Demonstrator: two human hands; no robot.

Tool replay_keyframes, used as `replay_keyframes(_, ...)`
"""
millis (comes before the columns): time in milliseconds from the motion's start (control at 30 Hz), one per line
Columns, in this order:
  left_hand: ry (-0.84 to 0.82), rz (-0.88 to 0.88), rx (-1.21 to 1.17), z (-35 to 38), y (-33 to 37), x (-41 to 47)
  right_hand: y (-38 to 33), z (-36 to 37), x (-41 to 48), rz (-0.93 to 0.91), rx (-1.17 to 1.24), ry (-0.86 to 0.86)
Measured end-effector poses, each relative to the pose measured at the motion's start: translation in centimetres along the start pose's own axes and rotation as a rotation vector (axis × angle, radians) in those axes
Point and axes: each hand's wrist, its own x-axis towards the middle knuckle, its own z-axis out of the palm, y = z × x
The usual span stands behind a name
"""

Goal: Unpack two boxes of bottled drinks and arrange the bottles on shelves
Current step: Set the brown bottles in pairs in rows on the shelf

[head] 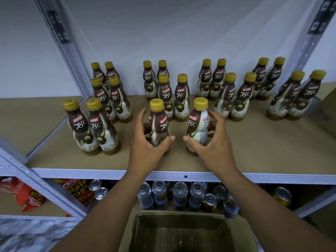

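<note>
My left grip (147, 142) curls round the left bottle (160, 122), thumb on its front and fingers behind it. My right grip (212, 142) curls round the right bottle (197, 122) the same way. Both bottles stand upright on the shelf (236, 153), near the middle of its front edge, apart from each other. More bottles (183, 95) stand in pairs across the shelf, from its front left back to its rear and along to its right end. Under the shelf are cans (180, 193) and, toward its left, chip bags (76, 190). An open box (179, 215) sits in front of the shelf, lower down.
</note>
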Motion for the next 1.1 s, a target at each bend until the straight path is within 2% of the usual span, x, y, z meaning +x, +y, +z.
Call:
replay_keyframes(767, 0.005, 0.020, -0.030, -0.27, -0.88, 0.21, -0.60, 0.19, -0.11, -0.008, -0.024, 0.009)
replay_keyframes(1100, 0.020, 0.014, -0.018, -0.25, -0.73, 0.14, -0.38, -0.02, -0.27, -0.021, 0.018, -0.045)
